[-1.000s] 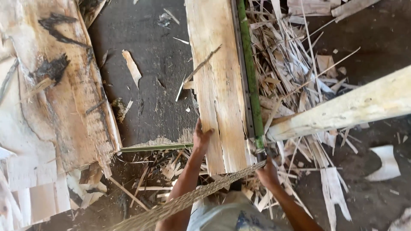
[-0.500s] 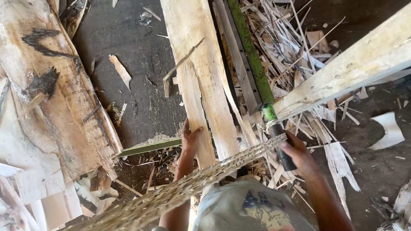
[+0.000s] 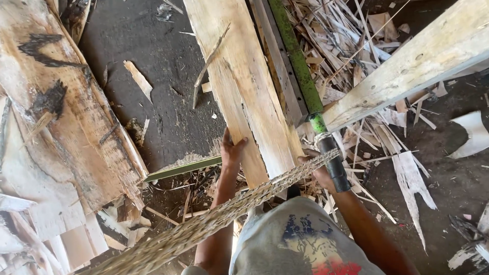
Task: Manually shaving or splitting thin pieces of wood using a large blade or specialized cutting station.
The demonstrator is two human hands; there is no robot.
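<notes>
Left hand (image 3: 232,147) flat on near end of plank (image 3: 243,86), fingers curled over its left edge; plank running straight ahead between both hands. Right hand (image 3: 320,173) wrapped round black grip of green-shafted tool (image 3: 311,109), just right of plank; grip partly hidden by braided rope (image 3: 244,203) crossing in front. Pale beam (image 3: 407,69) slanting away above right hand, offcuts (image 3: 387,147) beneath. Best practice, judged: plank pressed firm, left fingers kept clear of tool's line, rope kept off grip.
</notes>
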